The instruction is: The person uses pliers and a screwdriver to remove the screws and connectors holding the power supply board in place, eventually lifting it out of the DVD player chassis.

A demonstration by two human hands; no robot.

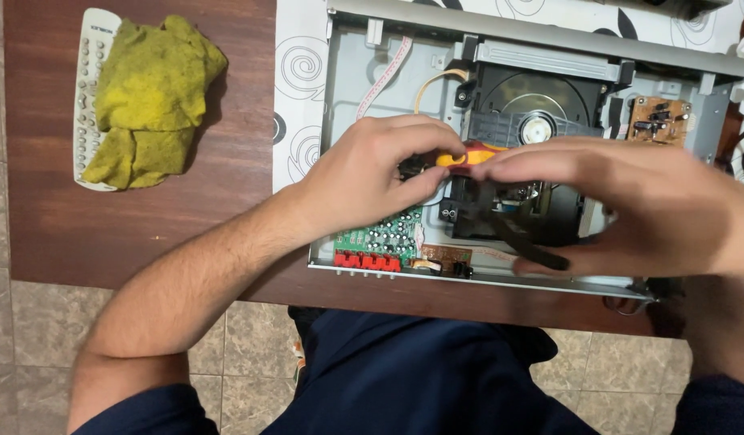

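An opened disc player (352, 89) with a grey metal chassis lies on a brown wooden table (227, 161). Inside it are a black disc drive (541, 101), a green circuit board (384, 234) with red sockets, and a small brown board (658, 119). My left hand (372, 173) is closed around a small black part over the chassis middle. My right hand (621, 201) grips pliers with a yellow-and-red handle (460, 158) and black handles, whose tip meets the left hand's fingers. The jaws are hidden.
A yellow cloth (150, 93) lies on a grey remote control (88, 97) at the table's far left. A white patterned mat (295, 72) sits under the player. Tiled floor (33, 346) and my dark blue clothing are below the table edge.
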